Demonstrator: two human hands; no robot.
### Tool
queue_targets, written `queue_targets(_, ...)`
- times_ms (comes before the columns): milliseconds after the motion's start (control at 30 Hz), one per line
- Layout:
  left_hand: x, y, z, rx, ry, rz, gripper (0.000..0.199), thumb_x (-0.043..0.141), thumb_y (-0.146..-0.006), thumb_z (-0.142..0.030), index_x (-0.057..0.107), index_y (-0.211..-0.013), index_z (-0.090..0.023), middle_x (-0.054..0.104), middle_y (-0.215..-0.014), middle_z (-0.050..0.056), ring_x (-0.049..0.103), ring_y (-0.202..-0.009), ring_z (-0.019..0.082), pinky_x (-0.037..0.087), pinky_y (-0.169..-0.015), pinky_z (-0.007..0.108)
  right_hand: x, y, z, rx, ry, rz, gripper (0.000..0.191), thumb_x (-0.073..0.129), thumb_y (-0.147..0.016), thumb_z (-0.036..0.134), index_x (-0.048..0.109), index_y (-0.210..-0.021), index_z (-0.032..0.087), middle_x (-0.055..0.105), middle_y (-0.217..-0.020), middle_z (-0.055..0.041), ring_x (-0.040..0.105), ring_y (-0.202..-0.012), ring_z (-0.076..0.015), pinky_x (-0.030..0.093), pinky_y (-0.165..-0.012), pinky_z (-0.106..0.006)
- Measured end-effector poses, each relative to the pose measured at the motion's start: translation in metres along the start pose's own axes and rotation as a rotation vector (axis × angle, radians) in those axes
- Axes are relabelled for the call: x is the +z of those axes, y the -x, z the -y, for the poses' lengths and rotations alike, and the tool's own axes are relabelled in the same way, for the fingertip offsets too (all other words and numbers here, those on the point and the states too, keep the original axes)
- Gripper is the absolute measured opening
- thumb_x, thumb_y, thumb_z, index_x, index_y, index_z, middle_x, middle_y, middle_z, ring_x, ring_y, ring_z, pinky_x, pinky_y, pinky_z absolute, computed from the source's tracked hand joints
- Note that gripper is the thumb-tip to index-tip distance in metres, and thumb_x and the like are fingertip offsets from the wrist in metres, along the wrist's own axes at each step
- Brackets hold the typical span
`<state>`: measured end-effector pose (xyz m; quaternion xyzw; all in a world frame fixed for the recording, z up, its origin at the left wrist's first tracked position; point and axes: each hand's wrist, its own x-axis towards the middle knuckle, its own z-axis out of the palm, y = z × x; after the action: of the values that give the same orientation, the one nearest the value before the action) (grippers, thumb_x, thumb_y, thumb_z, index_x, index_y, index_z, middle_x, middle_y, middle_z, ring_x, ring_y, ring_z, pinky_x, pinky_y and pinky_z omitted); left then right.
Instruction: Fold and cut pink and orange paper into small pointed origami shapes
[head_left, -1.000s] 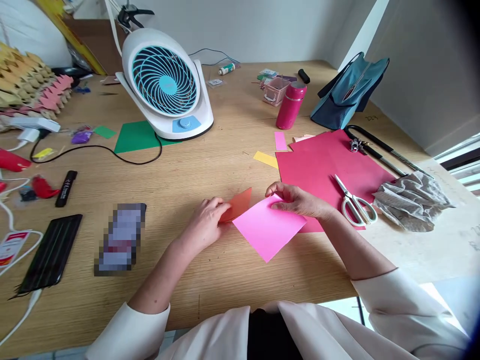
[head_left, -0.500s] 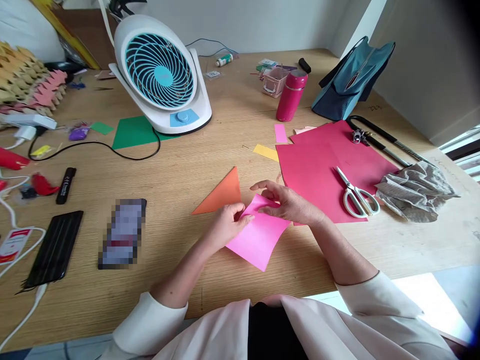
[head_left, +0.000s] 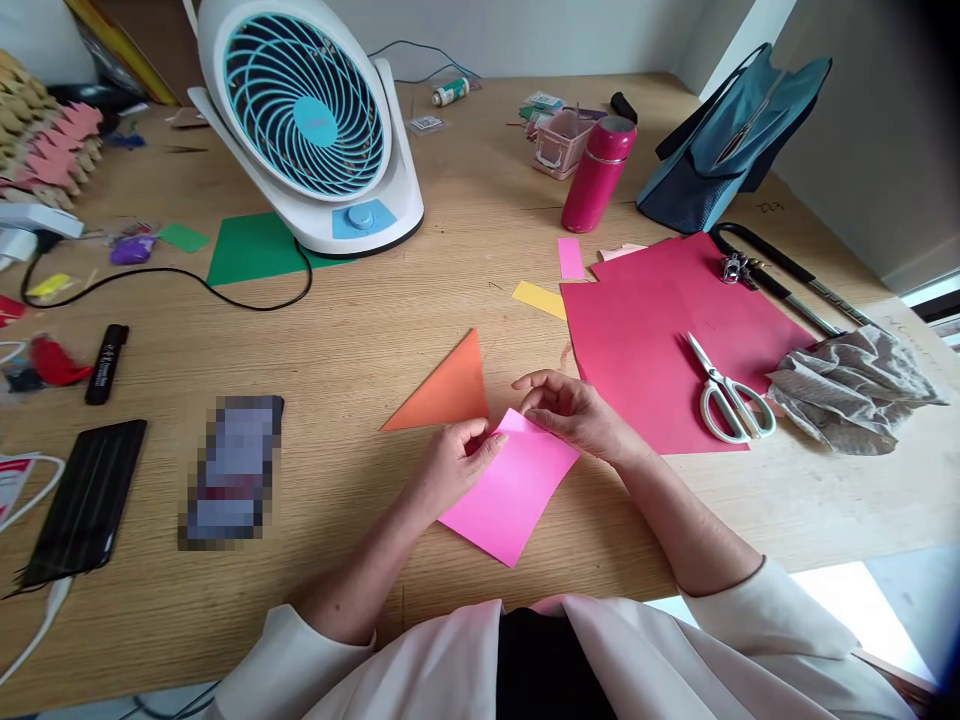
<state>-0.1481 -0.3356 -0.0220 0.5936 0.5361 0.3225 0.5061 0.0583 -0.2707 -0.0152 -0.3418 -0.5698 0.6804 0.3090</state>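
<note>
A square sheet of pink paper (head_left: 514, 495) is held low over the table, one corner pointing toward me. My left hand (head_left: 454, 462) pinches its upper left edge between thumb and fingers. At the upper right edge, my right hand (head_left: 571, 412) grips the sheet, with the fingers curled and the thumb partly hidden. The paper's top corner shows between the two hands. Just beyond my left hand lies an orange paper triangle (head_left: 448, 385), flat on the wood.
Red sheets (head_left: 637, 340) carry white-handled scissors (head_left: 731, 395) at right, near a crumpled grey cloth (head_left: 851, 390). A yellow strip (head_left: 540, 299), pink bottle (head_left: 600, 175) and teal bag (head_left: 727, 150) stand farther back. A fan (head_left: 315, 130), phone (head_left: 234, 470) and black packet (head_left: 82, 500) are leftward.
The pink sheet has come slightly nearer and lies flatter. My right hand's fingers have closed in more at its upper edge. The view has shifted a little.
</note>
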Motion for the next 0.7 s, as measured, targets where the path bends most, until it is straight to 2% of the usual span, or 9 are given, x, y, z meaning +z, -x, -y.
queue_targets(100, 0.001, 0.001, -0.002, 0.024, -0.016, -0.056, 0.042, 0.055, -0.091, -0.039, 0.035, -0.06, -0.019, 0.028, -0.059, -0.006, 0.028, -0.056, 0.009, 0.024, -0.052, 0.024, 0.003, 0.002, 0.002, 0.002, 0.065, 0.024, 0.033, 0.068, -0.09, 0.037, 0.061, -0.116, 0.019, 0.064, -0.09, -0.0025, 0.058, -0.078, -0.0129, 0.045, -0.069, -0.025)
queue_targets(200, 0.001, 0.002, -0.002, 0.026, -0.023, -0.15, 0.041, 0.054, -0.092, -0.037, 0.034, -0.061, -0.019, 0.027, -0.059, -0.006, 0.028, -0.056, 0.009, 0.024, -0.053, 0.023, 0.005, 0.004, 0.003, 0.051, 0.109, 0.032, 0.033, 0.066, -0.09, 0.043, 0.065, -0.11, 0.017, 0.067, -0.102, -0.0066, 0.061, -0.088, -0.0158, 0.047, -0.074, -0.027)
queue_targets(267, 0.001, 0.002, -0.002, 0.028, -0.019, -0.183, 0.04, 0.054, -0.092, -0.037, 0.035, -0.061, -0.019, 0.029, -0.059, -0.006, 0.029, -0.056, 0.008, 0.024, -0.052, 0.023, 0.005, 0.004, 0.001, 0.079, 0.127, 0.016, 0.032, 0.068, -0.088, 0.046, 0.066, -0.1, 0.016, 0.066, -0.091, -0.0046, 0.059, -0.077, -0.0146, 0.045, -0.064, -0.025)
queue_targets(367, 0.001, 0.001, -0.002, 0.042, 0.009, -0.157, 0.034, 0.056, -0.091, -0.038, 0.046, -0.065, -0.017, 0.038, -0.061, -0.005, 0.035, -0.058, 0.009, 0.027, -0.053, 0.022, 0.007, 0.004, -0.003, 0.059, 0.233, -0.003, 0.027, 0.071, -0.085, 0.043, 0.062, -0.086, 0.016, 0.056, -0.069, 0.0025, 0.047, -0.059, -0.0099, 0.034, -0.051, -0.022)
queue_targets(433, 0.001, 0.0, -0.002, 0.05, 0.031, -0.143, 0.033, 0.059, -0.09, -0.038, 0.051, -0.066, -0.016, 0.04, -0.061, -0.005, 0.037, -0.059, 0.009, 0.028, -0.054, 0.022, 0.009, 0.004, -0.005, 0.031, 0.329, 0.009, 0.022, 0.069, -0.087, 0.037, 0.062, -0.083, 0.017, 0.052, -0.065, 0.0042, 0.042, -0.057, -0.0087, 0.031, -0.05, -0.021)
queue_targets(500, 0.001, -0.001, -0.002, 0.052, 0.049, -0.167, 0.036, 0.062, -0.088, -0.036, 0.049, -0.061, -0.016, 0.035, -0.058, -0.005, 0.034, -0.058, 0.009, 0.027, -0.053, 0.022, 0.01, 0.005, -0.005, 0.007, 0.383, -0.005, 0.018, 0.067, -0.088, 0.033, 0.063, -0.083, 0.017, 0.054, -0.067, 0.0033, 0.044, -0.059, -0.0091, 0.033, -0.052, -0.021)
queue_targets(600, -0.003, -0.003, -0.001, 0.052, 0.099, -0.277, 0.04, 0.065, -0.086, -0.034, 0.045, -0.056, -0.016, 0.031, -0.057, -0.006, 0.03, -0.056, 0.008, 0.023, -0.052, 0.022, 0.011, 0.005, -0.008, -0.033, 0.351, -0.087, 0.016, 0.067, -0.087, 0.032, 0.062, -0.094, 0.018, 0.061, -0.08, 0.0001, 0.052, -0.069, -0.0118, 0.04, -0.058, -0.022)
queue_targets(700, -0.01, -0.006, 0.003, 0.046, 0.199, -0.443, 0.037, 0.065, -0.086, -0.038, 0.05, -0.06, -0.016, 0.037, -0.059, -0.005, 0.033, -0.057, 0.008, 0.027, -0.053, 0.021, 0.014, 0.006, -0.011, -0.065, 0.251, -0.146, 0.042, 0.068, -0.087, 0.033, 0.053, -0.125, 0.022, 0.059, -0.08, 0.0014, 0.053, -0.068, -0.0127, 0.041, -0.058, -0.023)
